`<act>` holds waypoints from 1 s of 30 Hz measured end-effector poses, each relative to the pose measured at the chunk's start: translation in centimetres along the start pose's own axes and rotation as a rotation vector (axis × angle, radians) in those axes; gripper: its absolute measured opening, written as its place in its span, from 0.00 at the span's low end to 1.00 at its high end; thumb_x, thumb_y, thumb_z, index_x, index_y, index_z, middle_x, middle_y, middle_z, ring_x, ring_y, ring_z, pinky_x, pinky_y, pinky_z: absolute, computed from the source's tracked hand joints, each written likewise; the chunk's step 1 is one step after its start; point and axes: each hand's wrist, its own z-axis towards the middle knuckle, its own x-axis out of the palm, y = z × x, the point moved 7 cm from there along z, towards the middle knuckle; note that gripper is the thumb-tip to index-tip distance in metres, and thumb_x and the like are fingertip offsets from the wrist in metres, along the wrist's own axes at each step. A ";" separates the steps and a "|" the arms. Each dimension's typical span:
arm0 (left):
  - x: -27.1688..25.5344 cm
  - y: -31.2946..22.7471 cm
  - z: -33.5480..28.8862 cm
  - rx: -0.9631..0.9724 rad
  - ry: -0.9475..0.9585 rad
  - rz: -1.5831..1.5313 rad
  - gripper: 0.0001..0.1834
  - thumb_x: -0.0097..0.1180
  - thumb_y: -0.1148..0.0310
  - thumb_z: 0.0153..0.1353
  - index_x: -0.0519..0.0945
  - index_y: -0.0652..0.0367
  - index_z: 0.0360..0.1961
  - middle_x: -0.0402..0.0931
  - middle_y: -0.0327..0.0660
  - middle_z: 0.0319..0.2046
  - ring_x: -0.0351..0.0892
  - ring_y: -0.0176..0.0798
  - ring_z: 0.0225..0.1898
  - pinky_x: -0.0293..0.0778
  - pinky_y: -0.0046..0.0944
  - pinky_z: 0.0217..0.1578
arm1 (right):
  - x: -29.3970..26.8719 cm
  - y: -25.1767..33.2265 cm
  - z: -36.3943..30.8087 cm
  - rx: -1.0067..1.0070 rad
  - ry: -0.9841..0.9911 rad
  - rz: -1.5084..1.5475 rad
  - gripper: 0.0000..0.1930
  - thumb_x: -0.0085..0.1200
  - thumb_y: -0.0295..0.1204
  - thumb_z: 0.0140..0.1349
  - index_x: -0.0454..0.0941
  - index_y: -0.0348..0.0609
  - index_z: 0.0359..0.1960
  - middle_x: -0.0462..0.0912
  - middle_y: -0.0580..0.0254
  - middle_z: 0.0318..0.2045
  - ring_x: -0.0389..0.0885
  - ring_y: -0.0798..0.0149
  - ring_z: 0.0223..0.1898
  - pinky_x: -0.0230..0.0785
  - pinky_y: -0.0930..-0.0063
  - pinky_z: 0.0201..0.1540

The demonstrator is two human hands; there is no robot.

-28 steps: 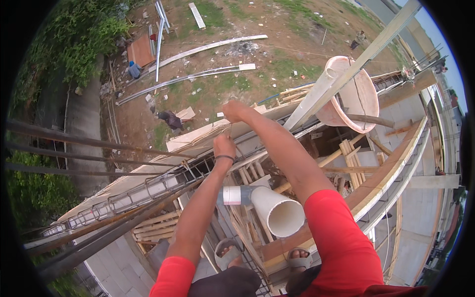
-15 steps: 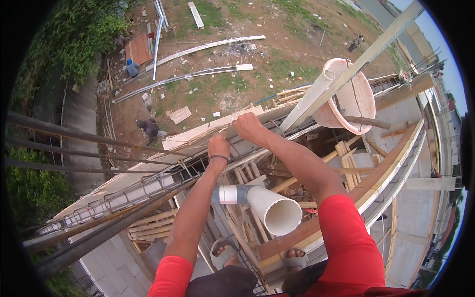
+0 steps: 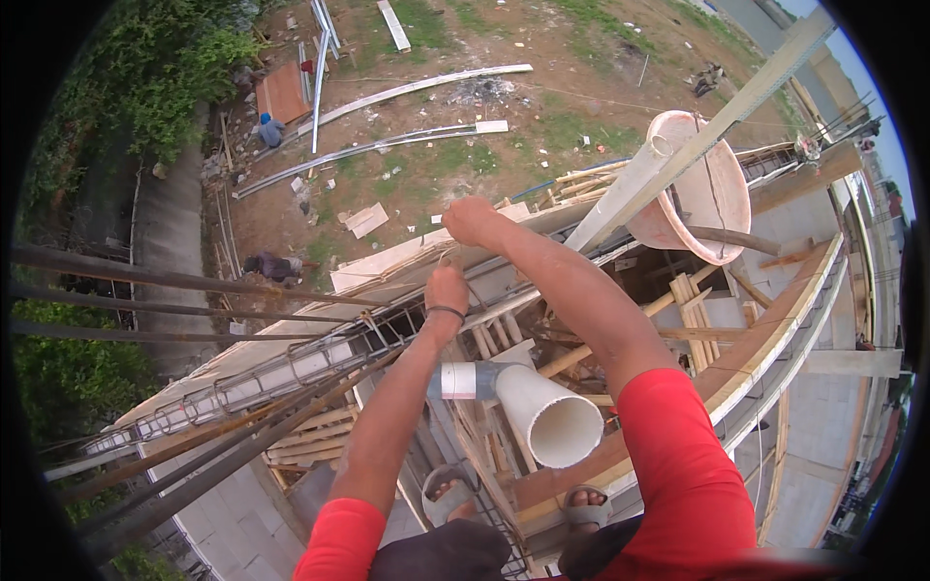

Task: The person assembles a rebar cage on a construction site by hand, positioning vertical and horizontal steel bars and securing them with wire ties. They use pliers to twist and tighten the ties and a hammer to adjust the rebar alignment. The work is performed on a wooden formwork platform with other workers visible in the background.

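Note:
Both my hands are closed at the upper edge of the long formwork board (image 3: 363, 276) along the wall top. My left hand (image 3: 447, 289) is curled just inside the board, beside the rebar cage (image 3: 281, 366). Farther off and slightly right, my right hand (image 3: 472, 223) makes a fist over the board's edge. A thin strand seems to show by the left fingertips, but what either hand grips is too small to make out. Below my forearms lies a wide white plastic pipe (image 3: 550, 426) joined to a grey pipe section (image 3: 467, 381).
Steel bars (image 3: 174, 281) jut in from the left. A slanted post (image 3: 620, 208) rises at right beside a pale, stained bucket (image 3: 712, 189). A curved formwork edge (image 3: 765, 339) runs right of my sandalled feet. Far below, people (image 3: 271, 130) are on the dirt ground.
My right hand has lifted slightly away from the left hand, and the left has shifted a little nearer. The whole view has moved slightly; a person on the ground has bent lower.

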 end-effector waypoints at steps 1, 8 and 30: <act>0.1 -0.2 0.1 0.004 0.014 0.018 0.12 0.49 0.79 0.53 0.79 0.62 0.39 0.78 0.56 0.37 0.80 0.62 0.37 0.77 0.55 0.37 | 1.0 -1.4 0.7 0.003 0.037 0.000 0.10 0.52 0.30 0.57 0.85 0.43 0.36 0.84 0.48 0.40 0.84 0.48 0.42 0.78 0.57 0.42; 1.0 -2.9 -1.0 0.041 0.038 0.031 0.25 0.44 0.80 0.57 0.73 0.50 0.57 0.77 0.54 0.37 0.80 0.62 0.37 0.76 0.56 0.37 | 5.8 -13.4 -2.5 0.148 0.116 0.027 0.11 0.51 0.32 0.58 0.84 0.43 0.38 0.84 0.48 0.40 0.81 0.45 0.45 0.75 0.55 0.47; -3.2 0.1 -12.8 -0.120 0.017 0.539 0.05 0.52 0.68 0.61 0.69 0.56 0.32 0.77 0.42 0.24 0.83 0.45 0.25 0.78 0.43 0.21 | 3.2 4.2 -18.4 -0.141 -0.604 0.260 0.30 0.65 0.45 0.47 0.73 0.45 0.50 0.75 0.62 0.46 0.70 0.55 0.51 0.61 0.58 0.53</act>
